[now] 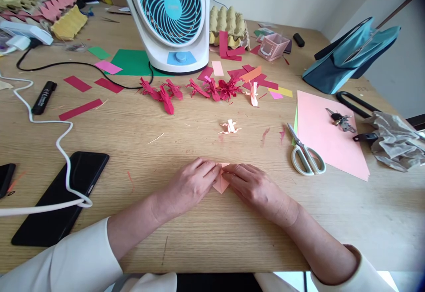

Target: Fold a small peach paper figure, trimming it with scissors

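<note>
Folded pink paper (221,187): 1 pc, creased, pointed at the end nearest the person, low between both hands on the tabletop (199,247). Left hand (194,180) pinches its left side, right hand (255,188) its right, fingertips close together. 1 pale-pink paper figure (230,126), thin splayed legs, ahead of the hands. 1 pair of scissors (300,145), metal blades, white loop handles, ahead-right of right hand; smooth pink sheet (322,137) right beside. 1 flat black device (57,193) left of left hand, 1 white cable (59,142) across it. 3 red strips (80,109) farther ahead-left. Open wood grain between right hand and scissors; table's front edge behind the hands.
</note>
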`<state>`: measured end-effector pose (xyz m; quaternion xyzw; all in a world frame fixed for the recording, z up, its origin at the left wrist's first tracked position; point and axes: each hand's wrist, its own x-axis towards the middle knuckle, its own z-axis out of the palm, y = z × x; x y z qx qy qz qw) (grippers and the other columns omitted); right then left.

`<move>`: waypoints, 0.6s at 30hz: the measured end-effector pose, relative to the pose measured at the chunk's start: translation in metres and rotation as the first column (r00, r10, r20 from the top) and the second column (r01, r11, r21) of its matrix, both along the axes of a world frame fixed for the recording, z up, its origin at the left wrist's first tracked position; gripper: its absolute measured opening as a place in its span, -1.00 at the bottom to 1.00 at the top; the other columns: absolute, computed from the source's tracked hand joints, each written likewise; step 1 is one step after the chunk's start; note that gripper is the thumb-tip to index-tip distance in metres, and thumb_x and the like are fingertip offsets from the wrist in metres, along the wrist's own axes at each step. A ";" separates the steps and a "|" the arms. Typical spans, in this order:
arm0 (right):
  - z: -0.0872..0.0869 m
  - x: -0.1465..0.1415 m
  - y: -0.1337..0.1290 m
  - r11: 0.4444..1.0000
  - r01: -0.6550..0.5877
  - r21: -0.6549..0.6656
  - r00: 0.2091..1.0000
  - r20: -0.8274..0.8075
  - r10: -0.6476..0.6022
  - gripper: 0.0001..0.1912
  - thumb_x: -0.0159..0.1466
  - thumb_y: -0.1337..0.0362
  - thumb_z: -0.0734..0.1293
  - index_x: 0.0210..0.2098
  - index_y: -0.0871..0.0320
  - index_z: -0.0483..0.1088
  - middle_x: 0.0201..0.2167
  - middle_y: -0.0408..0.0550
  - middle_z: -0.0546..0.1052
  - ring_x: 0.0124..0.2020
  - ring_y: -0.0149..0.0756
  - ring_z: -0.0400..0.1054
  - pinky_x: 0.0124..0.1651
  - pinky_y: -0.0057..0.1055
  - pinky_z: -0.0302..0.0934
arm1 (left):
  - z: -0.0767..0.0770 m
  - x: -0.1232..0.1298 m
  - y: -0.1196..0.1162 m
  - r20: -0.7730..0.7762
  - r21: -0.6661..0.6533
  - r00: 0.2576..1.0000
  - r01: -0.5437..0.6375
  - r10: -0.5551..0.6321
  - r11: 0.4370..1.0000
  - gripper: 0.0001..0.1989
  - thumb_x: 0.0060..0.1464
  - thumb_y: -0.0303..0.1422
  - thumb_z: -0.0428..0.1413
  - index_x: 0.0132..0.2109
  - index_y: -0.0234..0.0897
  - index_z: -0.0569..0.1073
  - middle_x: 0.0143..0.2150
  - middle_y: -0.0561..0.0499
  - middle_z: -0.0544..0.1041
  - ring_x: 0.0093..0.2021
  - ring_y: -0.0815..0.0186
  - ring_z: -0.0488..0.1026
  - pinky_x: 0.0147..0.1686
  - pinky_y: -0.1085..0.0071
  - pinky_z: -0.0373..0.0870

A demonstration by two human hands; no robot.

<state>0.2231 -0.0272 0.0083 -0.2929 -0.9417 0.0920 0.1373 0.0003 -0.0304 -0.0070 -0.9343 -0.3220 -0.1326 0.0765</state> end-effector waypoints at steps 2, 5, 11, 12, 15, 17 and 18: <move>0.001 0.000 0.000 1.000 -0.004 0.009 1.000 0.007 0.004 -0.78 0.41 0.42 0.17 -0.03 0.26 0.40 -0.09 0.13 0.50 -0.10 -0.19 0.40 -0.09 -0.26 0.37 | 0.000 0.000 0.000 -0.035 -0.007 0.999 0.005 -0.006 1.000 -0.66 0.26 -0.48 0.01 0.15 -0.45 0.34 -0.04 -0.11 0.51 -0.04 0.20 0.43 -0.01 0.28 0.41; 0.003 0.000 0.000 1.000 -0.015 0.009 1.000 0.024 0.015 -0.78 0.41 0.42 0.17 -0.03 0.27 0.40 -0.10 0.13 0.50 -0.13 -0.21 0.40 -0.11 -0.26 0.37 | -0.001 -0.001 0.000 -0.058 -0.021 0.998 0.007 -0.008 1.000 -0.65 0.27 -0.46 0.00 0.17 -0.46 0.33 -0.02 -0.12 0.50 -0.02 0.19 0.42 0.01 0.27 0.40; 0.006 0.002 0.002 0.999 -0.044 0.011 0.996 0.075 0.043 -0.78 0.40 0.43 0.19 -0.05 0.33 0.41 -0.10 0.14 0.51 -0.15 -0.20 0.41 -0.12 -0.25 0.37 | -0.002 -0.002 0.000 -0.057 -0.019 0.998 0.012 -0.013 1.000 -0.65 0.28 -0.45 -0.01 0.17 -0.49 0.34 -0.03 -0.15 0.51 -0.03 0.19 0.42 0.00 0.27 0.41; 0.007 0.002 0.002 0.999 -0.048 0.012 0.996 0.080 0.047 -0.78 0.40 0.44 0.19 -0.05 0.33 0.41 -0.09 0.14 0.51 -0.15 -0.20 0.40 -0.11 -0.25 0.37 | -0.002 -0.002 0.001 -0.059 -0.019 0.998 0.009 -0.010 1.000 -0.65 0.28 -0.45 -0.01 0.17 -0.49 0.34 -0.03 -0.15 0.51 -0.03 0.19 0.42 0.00 0.27 0.41; 0.006 0.003 0.002 0.998 -0.053 0.025 0.995 0.085 0.051 -0.77 0.39 0.47 0.19 -0.03 0.34 0.41 -0.07 0.15 0.51 -0.15 -0.21 0.40 -0.11 -0.26 0.37 | -0.002 -0.002 0.001 -0.080 -0.026 0.997 0.013 -0.015 1.000 -0.63 0.29 -0.47 -0.03 0.19 -0.48 0.32 -0.02 -0.15 0.50 0.00 0.18 0.42 0.01 0.26 0.40; 0.006 0.004 0.002 0.998 -0.056 0.034 0.995 0.087 0.053 -0.76 0.38 0.47 0.19 -0.01 0.34 0.41 -0.07 0.15 0.51 -0.15 -0.20 0.41 -0.12 -0.26 0.36 | -0.002 -0.002 0.000 -0.095 -0.041 0.995 0.018 -0.021 0.999 -0.63 0.30 -0.47 -0.05 0.21 -0.47 0.31 0.00 -0.17 0.49 0.03 0.17 0.41 0.02 0.25 0.40; 0.006 0.004 0.002 0.997 -0.059 0.039 0.994 0.090 0.056 -0.76 0.38 0.47 0.19 -0.01 0.34 0.40 -0.07 0.15 0.51 -0.14 -0.19 0.41 -0.11 -0.25 0.36 | -0.002 -0.002 0.000 -0.099 -0.050 0.995 0.018 -0.023 0.999 -0.63 0.30 -0.48 -0.06 0.21 -0.47 0.30 0.00 -0.17 0.49 0.04 0.17 0.40 0.02 0.24 0.39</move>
